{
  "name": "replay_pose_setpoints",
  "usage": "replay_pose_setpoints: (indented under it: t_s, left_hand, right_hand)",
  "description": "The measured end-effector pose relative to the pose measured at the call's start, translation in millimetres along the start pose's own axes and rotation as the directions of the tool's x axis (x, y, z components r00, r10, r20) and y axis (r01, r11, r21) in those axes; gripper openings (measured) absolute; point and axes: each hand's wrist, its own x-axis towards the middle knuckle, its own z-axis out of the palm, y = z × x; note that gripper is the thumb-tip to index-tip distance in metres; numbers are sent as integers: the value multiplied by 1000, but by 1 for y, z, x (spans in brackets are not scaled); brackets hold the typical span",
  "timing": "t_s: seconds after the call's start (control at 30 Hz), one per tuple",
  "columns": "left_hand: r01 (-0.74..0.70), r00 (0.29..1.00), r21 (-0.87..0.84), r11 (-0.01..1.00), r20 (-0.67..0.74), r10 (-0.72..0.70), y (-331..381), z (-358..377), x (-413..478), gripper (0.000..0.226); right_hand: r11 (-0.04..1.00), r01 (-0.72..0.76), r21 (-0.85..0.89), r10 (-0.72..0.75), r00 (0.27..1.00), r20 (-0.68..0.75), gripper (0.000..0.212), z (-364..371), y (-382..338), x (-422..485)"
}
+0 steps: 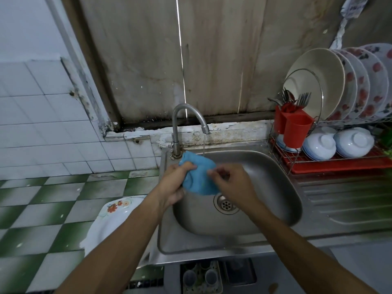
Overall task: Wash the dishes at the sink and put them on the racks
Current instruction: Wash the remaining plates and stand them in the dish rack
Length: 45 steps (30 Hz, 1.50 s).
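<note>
Over the steel sink (273,172) both hands hold a blue cloth (198,177). My left hand (176,183) grips its left edge with curled fingers. My right hand (233,183) pinches its right side. A thin stream of water falls from the curved tap (186,117) just behind the cloth. The dish rack (297,158) at the right holds upright floral plates (358,85), upturned white bowls (337,145) and a red cutlery holder (294,126) with forks and spoons. A floral plate (114,211) lies left of the sink, partly hidden by my left forearm.
The sink's ridged draining board (343,200) stretches to the right below the rack. Green and white checkered tiles (53,209) lie on the left. A stained wooden wall stands behind the tap. A tray with cups (201,276) sits below the sink's front edge.
</note>
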Motion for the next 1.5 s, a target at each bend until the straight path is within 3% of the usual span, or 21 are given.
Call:
replay_pose_setpoints:
  t_s: [0.03, 0.1, 0.17, 0.23, 0.33, 0.47, 0.57, 0.67, 0.7, 0.73, 0.8, 0.83, 0.93, 1.03, 1.17, 1.3, 1.4, 1.5]
  left_hand:
    - [28, 998, -111, 993, 67, -21, 3, -2, -7, 25]
    - [76, 986, -238, 968, 164, -37, 8, -8, -21, 29]
    - [82, 982, -244, 966, 187, -36, 8, -11, -28, 31]
    - [51, 991, -195, 980, 130, -25, 4, -17, -33, 33]
    - [-80, 992, -18, 997, -101, 77, -5, -36, -34, 35]
    - [-48, 977, 73, 996, -205, 62, -13, -56, -46, 28]
    - [-56, 991, -94, 994, -129, 44, -6, -83, -58, 31]
    - [-47, 997, -211, 976, -76, 31, 1, -109, -67, 38]
    - [-47, 992, -115, 992, -118, 34, 0, -118, -66, 37]
    - [-48, 982, 85, 995, -176, 63, -2, -127, -64, 33]
    - [-53, 950, 504, 862, -239, 199, -4, -151, -60, 31]
    - [-53, 940, 618, 784, -236, 248, -5, -162, -59, 36]
    - [34, 929, 747, 664, -268, 254, -5, -204, -56, 45]
    - [246, 892, 903, 352, -353, 283, -21, -261, -46, 43]
    - [523, 823, 838, 156, -544, 161, -58, -324, -42, 69]
    - [523, 818, 825, 213, -556, 146, -84, -347, -44, 84]
    - [528, 794, 802, 280, -583, 170, -83, -350, -43, 73]
    - [494, 780, 746, 447, -607, 152, -74, -357, -37, 70]
  right_hand:
    - [985, -107, 132, 113, 993, -44, 42, -4, 1, 5]
    - [788, -441, 429, 356, 896, 266, 80, -3, 4, 10]
    - [535, -651, 539, 328, 748, 577, 70, -3, 7, 9]
    - [366, -692, 622, 254, 717, 649, 58, 1, 4, 5]
    - [226, -692, 685, 193, 721, 665, 47, 17, -12, 1]
    - [228, -764, 604, 215, 645, 734, 37, 41, -23, -8]
    - [289, -769, 571, 165, 627, 761, 51, 57, -31, -9]
    - [280, -758, 590, 119, 637, 762, 72, 77, -41, -8]
    - [277, -755, 594, 125, 641, 757, 74, 87, -47, -9]
    - [247, -766, 593, 148, 635, 759, 72, 97, -53, -10]
    - [173, -787, 592, 193, 617, 763, 54, 119, -67, -13]
    - [164, -794, 586, 211, 609, 765, 47, 126, -72, -14]
    - [165, -822, 546, 297, 569, 767, 41, 150, -86, -17]
    - [141, -832, 537, 407, 543, 734, 50, 172, -84, -20]
    - [137, -819, 556, 440, 554, 707, 51, 190, -79, -26]
    - [161, -808, 567, 459, 570, 681, 35, 194, -78, -32]
    - [168, -790, 590, 485, 587, 648, 43, 191, -74, -35]
    - [122, -761, 638, 524, 595, 610, 64, 190, -67, -35]
